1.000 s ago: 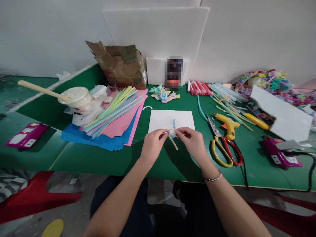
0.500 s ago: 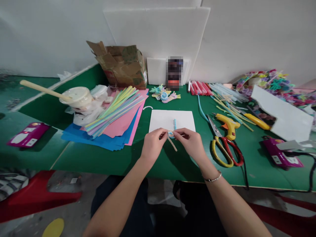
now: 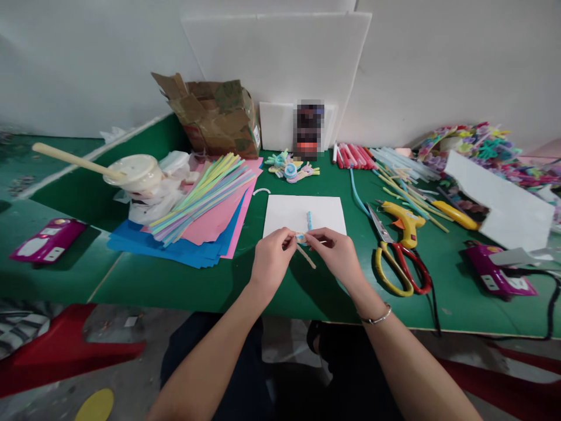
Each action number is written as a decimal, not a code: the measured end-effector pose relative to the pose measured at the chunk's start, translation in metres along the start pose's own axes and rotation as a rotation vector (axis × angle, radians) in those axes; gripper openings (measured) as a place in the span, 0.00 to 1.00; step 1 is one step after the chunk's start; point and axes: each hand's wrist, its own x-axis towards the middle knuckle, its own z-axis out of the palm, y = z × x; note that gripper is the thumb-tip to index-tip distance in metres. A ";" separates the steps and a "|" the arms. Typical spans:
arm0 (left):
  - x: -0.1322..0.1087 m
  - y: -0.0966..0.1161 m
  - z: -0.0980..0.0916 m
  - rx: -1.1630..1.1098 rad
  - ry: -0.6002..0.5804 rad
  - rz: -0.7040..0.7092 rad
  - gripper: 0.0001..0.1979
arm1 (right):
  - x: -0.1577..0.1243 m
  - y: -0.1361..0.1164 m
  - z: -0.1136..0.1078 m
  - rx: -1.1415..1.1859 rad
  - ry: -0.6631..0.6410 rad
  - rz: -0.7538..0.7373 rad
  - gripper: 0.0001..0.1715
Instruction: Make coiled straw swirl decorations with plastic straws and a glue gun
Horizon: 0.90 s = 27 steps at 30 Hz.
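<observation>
Well out past the left hand's outer side lies a stack of coloured paper (image 3: 193,242) with a fan of long strips (image 3: 205,196) on top. The left hand (image 3: 272,257) has thumb and forefinger pinched on one side of a small coil (image 3: 301,237), the other fingers curled under.

The coil sits right between the two hands, over the near edge of a white sheet (image 3: 284,213). A tan tail (image 3: 307,257) hangs from it back toward the person. A short blue strip (image 3: 309,220) runs away from the fingertips across the sheet; whether it joins the coil I cannot tell.

The right hand (image 3: 335,254) pinches the coil's other side.

For a neat roll, I'd say a light, steady pinch serves best: one hand anchors, the other feeds the tail flat with no twist.

Beyond the right hand's outer side, scissors (image 3: 397,263) and a glue gun (image 3: 405,222) lie on the table (image 3: 175,286), apart from the fingers.
</observation>
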 end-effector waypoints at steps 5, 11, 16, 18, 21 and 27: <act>-0.002 0.001 0.003 -0.006 0.028 -0.010 0.04 | 0.000 0.001 0.002 0.006 0.014 -0.006 0.12; 0.000 0.001 0.005 -0.095 -0.004 -0.062 0.07 | 0.001 0.003 -0.001 0.013 0.016 -0.005 0.11; 0.000 -0.003 0.005 0.012 -0.102 0.094 0.13 | 0.001 0.004 -0.002 -0.020 0.044 -0.027 0.09; 0.000 -0.005 0.005 0.087 -0.123 0.144 0.11 | 0.001 0.004 -0.002 -0.031 0.042 -0.036 0.08; -0.001 -0.008 0.003 0.161 -0.120 0.157 0.08 | 0.001 0.005 -0.001 -0.039 0.025 -0.036 0.07; 0.003 -0.007 -0.001 0.062 -0.124 0.149 0.07 | 0.003 0.007 -0.002 0.140 -0.039 0.095 0.10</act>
